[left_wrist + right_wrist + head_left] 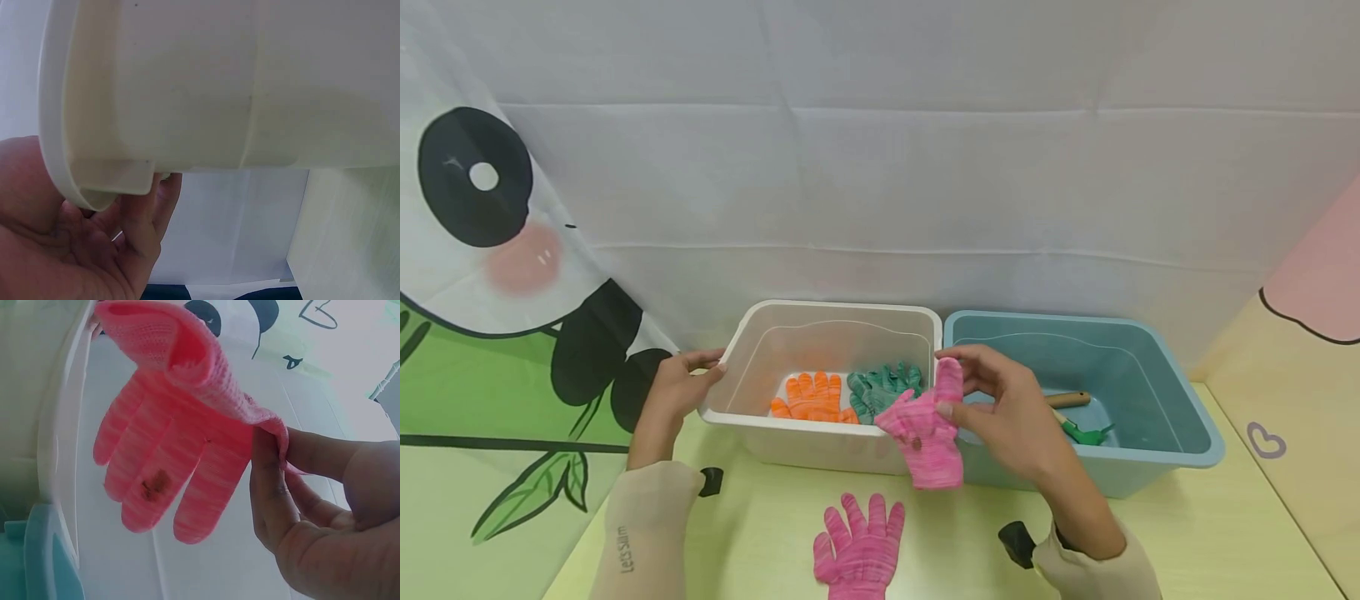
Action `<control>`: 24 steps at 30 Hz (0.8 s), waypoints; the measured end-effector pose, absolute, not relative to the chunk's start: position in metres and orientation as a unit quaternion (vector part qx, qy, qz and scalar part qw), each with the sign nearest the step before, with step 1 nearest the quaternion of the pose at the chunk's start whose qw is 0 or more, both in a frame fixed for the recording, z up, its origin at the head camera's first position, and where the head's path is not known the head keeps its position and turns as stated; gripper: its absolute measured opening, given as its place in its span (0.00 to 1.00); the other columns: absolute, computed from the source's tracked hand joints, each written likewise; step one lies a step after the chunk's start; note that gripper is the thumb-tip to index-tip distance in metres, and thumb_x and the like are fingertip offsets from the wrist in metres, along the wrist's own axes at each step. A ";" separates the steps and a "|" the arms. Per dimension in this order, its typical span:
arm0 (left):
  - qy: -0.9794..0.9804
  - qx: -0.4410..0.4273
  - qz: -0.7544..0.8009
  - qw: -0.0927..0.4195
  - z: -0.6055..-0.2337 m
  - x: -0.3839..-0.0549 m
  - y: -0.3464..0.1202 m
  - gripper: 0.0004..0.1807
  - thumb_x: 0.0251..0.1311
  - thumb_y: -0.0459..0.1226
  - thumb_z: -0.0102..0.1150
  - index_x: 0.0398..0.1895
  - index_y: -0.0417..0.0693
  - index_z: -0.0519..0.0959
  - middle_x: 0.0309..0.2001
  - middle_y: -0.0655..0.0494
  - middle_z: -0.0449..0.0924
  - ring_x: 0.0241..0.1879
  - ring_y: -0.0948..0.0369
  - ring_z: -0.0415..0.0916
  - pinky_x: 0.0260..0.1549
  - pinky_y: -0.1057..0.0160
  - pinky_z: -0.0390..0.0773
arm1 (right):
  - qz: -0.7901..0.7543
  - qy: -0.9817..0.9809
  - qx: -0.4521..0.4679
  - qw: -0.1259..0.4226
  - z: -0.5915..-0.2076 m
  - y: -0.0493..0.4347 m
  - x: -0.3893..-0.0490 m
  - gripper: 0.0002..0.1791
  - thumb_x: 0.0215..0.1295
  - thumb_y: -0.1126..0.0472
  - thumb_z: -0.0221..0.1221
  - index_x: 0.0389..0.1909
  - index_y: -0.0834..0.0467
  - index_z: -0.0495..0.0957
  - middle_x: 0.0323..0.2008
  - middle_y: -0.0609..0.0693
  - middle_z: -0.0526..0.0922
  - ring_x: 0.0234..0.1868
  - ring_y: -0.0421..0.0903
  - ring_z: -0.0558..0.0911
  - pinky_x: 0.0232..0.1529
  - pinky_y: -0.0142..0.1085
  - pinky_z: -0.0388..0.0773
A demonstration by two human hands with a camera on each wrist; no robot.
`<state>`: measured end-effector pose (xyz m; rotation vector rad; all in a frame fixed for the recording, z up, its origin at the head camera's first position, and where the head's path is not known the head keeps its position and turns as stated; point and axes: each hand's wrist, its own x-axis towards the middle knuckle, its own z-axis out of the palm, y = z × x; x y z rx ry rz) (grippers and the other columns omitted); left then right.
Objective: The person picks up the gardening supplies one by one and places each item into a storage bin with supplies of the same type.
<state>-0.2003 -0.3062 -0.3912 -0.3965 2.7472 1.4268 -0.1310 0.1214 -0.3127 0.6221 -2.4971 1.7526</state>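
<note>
My right hand (1011, 408) pinches a pink knit glove (928, 442) between thumb and fingers, holding it up by the front where the two bins meet. Up close in the right wrist view, a brown stain shows on one finger of this glove (215, 481). My left hand (679, 387) grips the left rim of the white bin (820, 446), its thumb on one side and fingers curled beneath. Inside that bin lie an orange glove (815, 398) and green gloves or glove (880, 392), partly hidden by the front wall. Another pink glove (861, 546) lies flat on the table.
Right beside the white bin stands a blue bin (1150, 400). It contains a wooden handle (1067, 400) and a small green garden tool (1086, 433). The pale yellow table (760, 533) runs below both bins, and a white cloth (880, 183) hangs behind them.
</note>
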 end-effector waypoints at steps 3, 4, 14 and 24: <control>0.880 -0.127 0.458 0.011 -0.391 -0.200 -0.306 0.29 0.79 0.40 0.54 0.76 0.34 0.69 0.69 0.30 0.71 0.69 0.36 0.68 0.62 0.36 0.74 | 0.563 -0.801 0.201 0.018 -0.311 0.120 -0.133 0.27 0.66 0.73 0.69 0.66 0.61 0.79 0.46 0.55 0.82 0.45 0.49 0.84 0.38 0.34 0.81; 0.879 -0.128 0.459 0.011 -0.391 -0.200 -0.306 0.29 0.79 0.40 0.54 0.76 0.34 0.69 0.69 0.30 0.71 0.69 0.36 0.67 0.63 0.36 0.73 | 0.562 -0.803 0.198 0.017 -0.310 0.120 -0.134 0.27 0.66 0.74 0.69 0.66 0.60 0.79 0.46 0.55 0.82 0.46 0.49 0.84 0.38 0.34 0.81; 0.876 -0.132 0.463 0.013 -0.393 -0.200 -0.307 0.29 0.79 0.41 0.54 0.76 0.35 0.70 0.69 0.31 0.71 0.69 0.36 0.67 0.63 0.36 0.73 | 0.555 -0.808 0.196 0.017 -0.306 0.115 -0.143 0.27 0.66 0.74 0.68 0.65 0.61 0.79 0.46 0.56 0.82 0.47 0.51 0.83 0.44 0.33 0.83; 0.878 -0.130 0.461 0.013 -0.393 -0.202 -0.307 0.29 0.79 0.40 0.54 0.76 0.35 0.70 0.69 0.31 0.71 0.68 0.37 0.69 0.62 0.38 0.74 | 0.548 -0.812 0.201 0.022 -0.304 0.107 -0.152 0.27 0.67 0.73 0.68 0.66 0.61 0.79 0.46 0.57 0.82 0.47 0.52 0.83 0.44 0.33 0.82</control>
